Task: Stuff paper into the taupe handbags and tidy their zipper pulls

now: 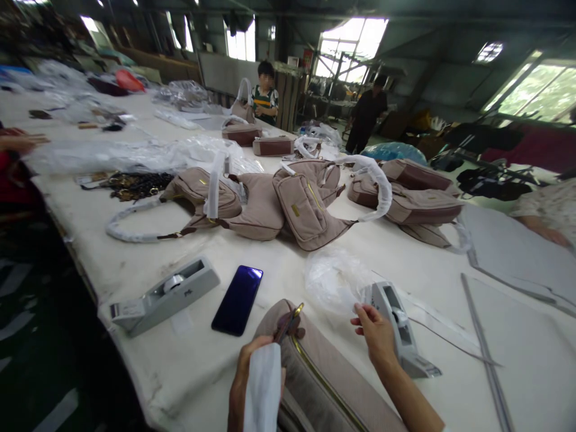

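Note:
A beige bag (333,372) with a gold zipper lies at the table's near edge. My left hand (247,378) is closed around its strap, which is wrapped in white material (263,384), beside the gold ring at the bag's end. To the right, my right hand (371,327) pinches the edge of a thin, clear plastic wrap (335,279), next to a grey tape dispenser (398,330). Left of the bag lie a dark phone (237,300) and a second tape dispenser (166,294).
Several beige bags (256,204) with wrapped handles lie across the middle of the white table (171,372). Black straps and chains (139,183) are at the left. Grey sheets (517,336) cover the right side. Other people stand around the table and beyond.

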### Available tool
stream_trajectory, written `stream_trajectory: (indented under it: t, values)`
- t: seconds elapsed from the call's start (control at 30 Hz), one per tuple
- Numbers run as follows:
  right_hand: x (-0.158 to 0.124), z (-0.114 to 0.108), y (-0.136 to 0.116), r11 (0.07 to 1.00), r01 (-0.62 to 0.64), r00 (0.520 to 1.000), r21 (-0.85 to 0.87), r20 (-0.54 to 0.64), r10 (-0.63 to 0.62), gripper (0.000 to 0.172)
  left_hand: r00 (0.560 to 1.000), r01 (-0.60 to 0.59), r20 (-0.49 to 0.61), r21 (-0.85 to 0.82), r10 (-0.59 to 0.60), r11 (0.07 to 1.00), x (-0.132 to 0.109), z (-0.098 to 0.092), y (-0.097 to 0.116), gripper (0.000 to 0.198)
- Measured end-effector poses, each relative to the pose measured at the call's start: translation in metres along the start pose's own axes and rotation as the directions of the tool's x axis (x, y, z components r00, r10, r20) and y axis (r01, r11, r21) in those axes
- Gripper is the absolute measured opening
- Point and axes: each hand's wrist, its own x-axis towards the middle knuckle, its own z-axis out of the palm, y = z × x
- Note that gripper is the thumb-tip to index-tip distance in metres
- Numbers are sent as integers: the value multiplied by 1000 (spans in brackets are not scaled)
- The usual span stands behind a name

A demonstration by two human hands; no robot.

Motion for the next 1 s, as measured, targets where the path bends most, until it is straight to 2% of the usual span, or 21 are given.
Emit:
stream_trajectory:
  t: [0.1, 0.2, 0.27, 0.37, 0.53, 0.63, 0.73, 0.8, 0.9, 0.93, 1.0]
  values:
    - [-11, 7, 6, 1000, -9, 999, 25, -38, 10, 43, 995, 31, 101, -44, -26, 999, 7, 4, 13, 18]
    - [4, 7, -1, 1000, 11, 997, 1, -78, -11, 43, 989, 8, 145, -58, 0, 998, 8, 5, 17, 16]
    - [19, 4, -10, 998, 41, 996, -49, -81, -45, 41, 990, -9, 142, -45, 15, 999, 3, 4, 13, 15]
    - [37, -2, -20, 988, 85, 996, -128, -25, -89, 36, 992, -2, 123, -6, 3, 1000, -8, 3, 2, 16]
    - [43, -10, -16, 991, 62, 997, -119, 44, -57, 34, 997, 26, 78, 15, -27, 1000, -28, -1, -15, 24]
    - [43, -12, -9, 996, 37, 999, -80, 34, -34, 36, 994, 56, 99, -2, -56, 998, -36, -4, -13, 24]
    - [45, -11, -10, 998, 30, 999, -64, 16, -29, 34, 994, 29, 110, -37, -25, 999, -39, -2, -4, 16]
    - [45, -11, -18, 998, 33, 999, -57, -8, -34, 32, 993, -15, 114, -54, 21, 998, -40, 2, 2, 14]
    - [33, -21, -43, 999, 42, 999, -27, -16, -42, 32, 989, -40, 140, -76, 51, 996, -39, 3, 8, 15]
    - [24, -29, -54, 999, 43, 999, -12, 10, -43, 31, 987, -36, 154, -97, 51, 995, -38, 2, 8, 16]
    - [-5, -47, -79, 999, 42, 983, 1, 178, -42, 28, 983, -25, 176, -145, 50, 989, -35, -5, 8, 19]
